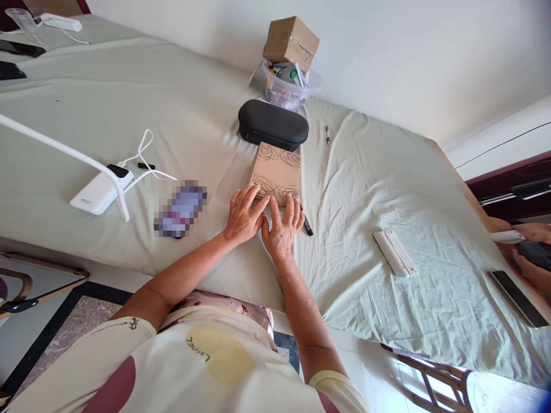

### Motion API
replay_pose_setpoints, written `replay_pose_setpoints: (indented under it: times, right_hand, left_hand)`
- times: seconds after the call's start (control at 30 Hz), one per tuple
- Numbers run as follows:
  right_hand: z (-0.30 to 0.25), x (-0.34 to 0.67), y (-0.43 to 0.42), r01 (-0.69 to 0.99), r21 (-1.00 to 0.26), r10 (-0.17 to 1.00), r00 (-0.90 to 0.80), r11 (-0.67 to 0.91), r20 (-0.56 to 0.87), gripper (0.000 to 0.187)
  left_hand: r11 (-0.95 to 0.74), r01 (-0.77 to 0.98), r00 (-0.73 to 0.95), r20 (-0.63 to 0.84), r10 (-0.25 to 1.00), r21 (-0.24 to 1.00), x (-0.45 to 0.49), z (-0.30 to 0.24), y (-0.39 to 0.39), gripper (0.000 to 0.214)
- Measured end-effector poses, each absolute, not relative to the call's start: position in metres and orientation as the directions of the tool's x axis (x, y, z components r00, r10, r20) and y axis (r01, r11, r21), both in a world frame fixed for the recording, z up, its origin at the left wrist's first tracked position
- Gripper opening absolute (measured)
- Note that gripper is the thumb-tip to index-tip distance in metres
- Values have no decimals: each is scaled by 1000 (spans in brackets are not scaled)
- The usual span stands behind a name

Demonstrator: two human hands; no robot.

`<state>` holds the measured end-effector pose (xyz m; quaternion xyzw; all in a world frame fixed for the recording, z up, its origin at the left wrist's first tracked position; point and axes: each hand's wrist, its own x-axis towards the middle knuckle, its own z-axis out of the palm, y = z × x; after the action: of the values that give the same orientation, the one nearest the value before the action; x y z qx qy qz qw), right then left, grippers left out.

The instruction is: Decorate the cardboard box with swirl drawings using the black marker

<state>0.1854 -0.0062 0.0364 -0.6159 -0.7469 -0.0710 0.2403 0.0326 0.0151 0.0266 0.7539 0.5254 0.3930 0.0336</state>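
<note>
A small brown cardboard box [278, 166] with black scribbled loops near its corners lies in front of me on the cloth. My left hand [245, 215] rests at its near left edge, fingers stretched out onto the top. Over the near right edge lies my right hand [282, 229], its fingers spread and touching the box. The thumbs come close together between the hands. Partly hidden by the right hand, a black pen [307, 222] lies on the cloth. Right behind the box sits a black zip case [273, 123].
A plastic basin [286, 96] holding odds and ends, with a carton [291, 41] above, stands by the wall. Left are a blurred phone [181, 211], a white power bank [99, 192] and a white curved arm [55, 143]. Another person's hands [534, 252] show at the right edge.
</note>
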Motion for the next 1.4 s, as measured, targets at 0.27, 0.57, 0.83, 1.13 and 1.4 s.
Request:
replay_pose_setpoints:
  times: [0.27, 0.57, 0.83, 1.13, 1.4]
  right_hand:
    - [32, 220, 10, 886, -426, 867, 59, 183, 496, 50]
    - [17, 209, 4, 624, -730, 945, -42, 279, 326, 52]
    - [22, 181, -12, 604, -660, 895, -308, 447, 324, 53]
    - [38, 187, -8, 774, -334, 771, -290, 537, 568, 46]
    - [36, 180, -10, 842, -164, 756, -356, 515, 549, 49]
  left_hand:
    - [-404, 755, 80, 539, 838, 516, 22, 22, 22, 47]
    - [-291, 688, -97, 482, 871, 665, 14, 14, 31, 61]
    - [-301, 698, -72, 482, 873, 649, 15, 13, 29, 77]
    - [-486, 598, 17, 596, 803, 637, 6, 11, 34, 34]
    - [-503, 523, 72, 553, 830, 688, 3, 24, 34, 28]
